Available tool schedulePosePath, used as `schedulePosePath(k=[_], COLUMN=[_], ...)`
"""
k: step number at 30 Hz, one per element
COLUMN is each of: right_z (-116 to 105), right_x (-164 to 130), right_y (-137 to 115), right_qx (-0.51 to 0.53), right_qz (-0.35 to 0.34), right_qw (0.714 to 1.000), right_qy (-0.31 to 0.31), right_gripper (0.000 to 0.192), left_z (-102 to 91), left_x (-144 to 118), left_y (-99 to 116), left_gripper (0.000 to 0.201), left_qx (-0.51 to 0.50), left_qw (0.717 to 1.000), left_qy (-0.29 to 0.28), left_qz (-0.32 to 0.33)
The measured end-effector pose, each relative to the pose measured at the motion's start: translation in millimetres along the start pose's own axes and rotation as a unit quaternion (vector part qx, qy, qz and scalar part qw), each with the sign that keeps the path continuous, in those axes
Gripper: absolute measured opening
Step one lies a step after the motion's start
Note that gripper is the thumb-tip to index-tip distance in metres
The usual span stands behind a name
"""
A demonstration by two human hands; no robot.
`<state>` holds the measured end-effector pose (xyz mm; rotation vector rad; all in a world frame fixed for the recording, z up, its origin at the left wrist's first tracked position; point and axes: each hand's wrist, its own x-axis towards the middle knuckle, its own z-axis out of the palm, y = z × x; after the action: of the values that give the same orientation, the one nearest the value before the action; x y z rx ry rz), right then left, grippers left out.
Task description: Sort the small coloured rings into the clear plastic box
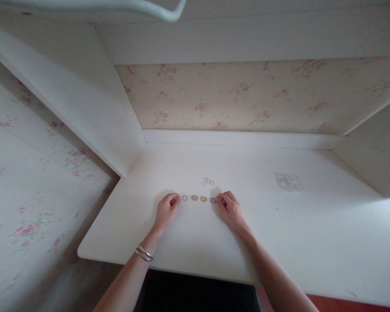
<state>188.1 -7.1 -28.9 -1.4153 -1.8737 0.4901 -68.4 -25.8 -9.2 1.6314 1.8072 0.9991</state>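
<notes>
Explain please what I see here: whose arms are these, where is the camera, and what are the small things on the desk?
The single picture comes from a camera worn on a person's head, looking down, so the arms are that person's own. The left hand and right hand rest on a white desk. Between them lies a row of four small coloured rings; the right fingertips touch the end one. Behind the row lies a cluster of pale rings. Whether either hand holds anything is too small to tell. Bracelets sit on the left wrist.

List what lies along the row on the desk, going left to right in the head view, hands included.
Left hand → bluish ring → pink ring → yellow ring → grey ring → right hand. The grey ring lies right at the right hand's fingertips.
</notes>
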Motion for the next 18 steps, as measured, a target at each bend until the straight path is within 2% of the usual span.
schedulePosePath(k=[13, 18], right_z=[-1.0, -2.3], right_x=[0.0, 2.1], right_y=[0.4, -0.2], right_qx=[0.001, 0.008], right_qz=[0.004, 0.018], right_qw=[1.0, 1.0], right_qy=[-0.002, -0.001], right_gripper=[0.024, 0.025], left_z=[7.6, 17.9], left_x=[1.8, 13.6], left_y=[2.4, 28.5], left_gripper=[0.029, 0.023], left_qx=[0.038, 0.099], left_qw=[0.999, 0.99], left_qy=[-0.016, -0.009], left_qz=[0.023, 0.098])
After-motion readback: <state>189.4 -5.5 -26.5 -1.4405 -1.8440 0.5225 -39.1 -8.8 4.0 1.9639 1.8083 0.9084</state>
